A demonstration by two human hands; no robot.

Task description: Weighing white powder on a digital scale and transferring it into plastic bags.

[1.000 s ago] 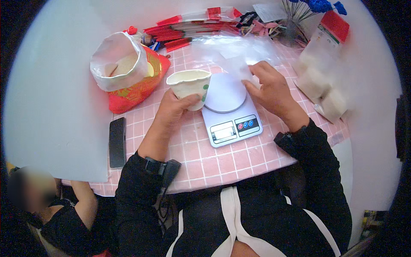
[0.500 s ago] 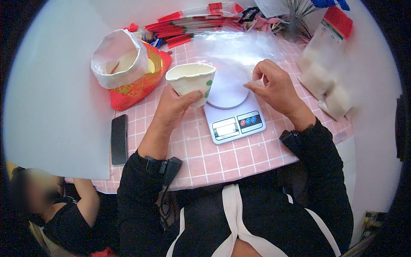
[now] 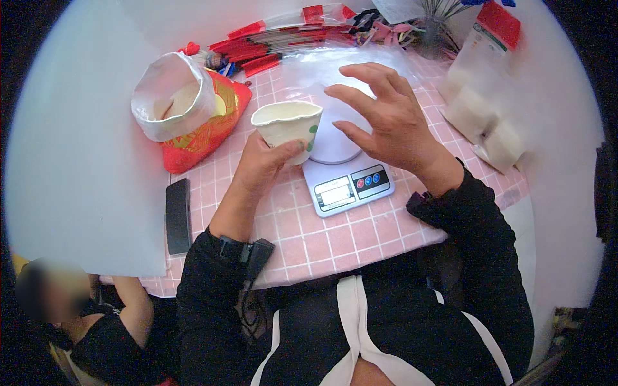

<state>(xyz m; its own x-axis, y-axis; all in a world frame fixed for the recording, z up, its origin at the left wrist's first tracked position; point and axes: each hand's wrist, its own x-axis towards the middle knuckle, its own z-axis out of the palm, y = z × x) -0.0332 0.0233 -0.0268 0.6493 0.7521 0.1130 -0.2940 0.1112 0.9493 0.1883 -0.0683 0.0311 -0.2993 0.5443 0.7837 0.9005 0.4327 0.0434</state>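
While the left hand [image 3: 261, 162] grips a paper cup [image 3: 283, 132], likely steadying it, the right hand [image 3: 391, 121] hovers open at three o'clock.

Left hand curled in a grip, right hand spread

Two bare hands reach forward from black sleeves. The left forearm [image 3: 233, 212] slants up and slightly right; the left hand [image 3: 261, 161] is curled in a grip, its thumb [image 3: 288, 151] stretched rightward across the front, its other fingers mostly hidden. The right forearm [image 3: 444, 170] angles up and left. The right hand [image 3: 386, 122] shows its back, fingers [image 3: 353, 96] spread, loosely bent and pointing left, the thumb well apart below the index finger.
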